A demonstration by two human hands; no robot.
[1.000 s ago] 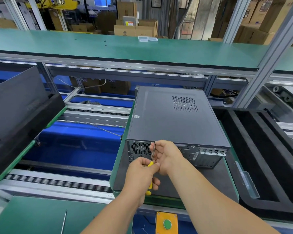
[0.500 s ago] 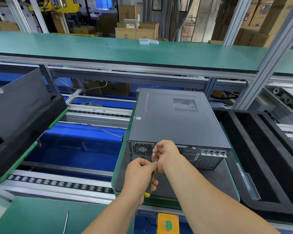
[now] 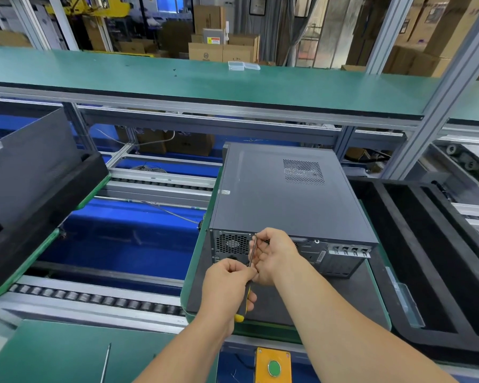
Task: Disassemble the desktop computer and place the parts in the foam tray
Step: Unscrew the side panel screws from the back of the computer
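Note:
A dark grey desktop computer [image 3: 282, 192] lies on its side on a black mat over a green pallet [image 3: 197, 261], its rear panel facing me. My left hand [image 3: 227, 288] grips the yellow-and-black handle of a screwdriver [image 3: 251, 254], whose shaft points up at the top edge of the rear panel beside the fan grille. My right hand [image 3: 274, 255] pinches the shaft near its tip, steadying it against the case. The black foam tray [image 3: 415, 244] with long slots sits right of the computer.
A second black foam tray [image 3: 39, 194] holding a grey panel stands at the left. Roller conveyor rails [image 3: 94, 297] and a blue gap lie between. A thin metal rod [image 3: 105, 363] lies on the green bench near me, beside a yellow box with a green button [image 3: 273, 367].
The view has shifted slightly, so the computer sits lower in the frame. Both hands stay on the screwdriver at the rear panel, and my left hand has turned a little on the handle.

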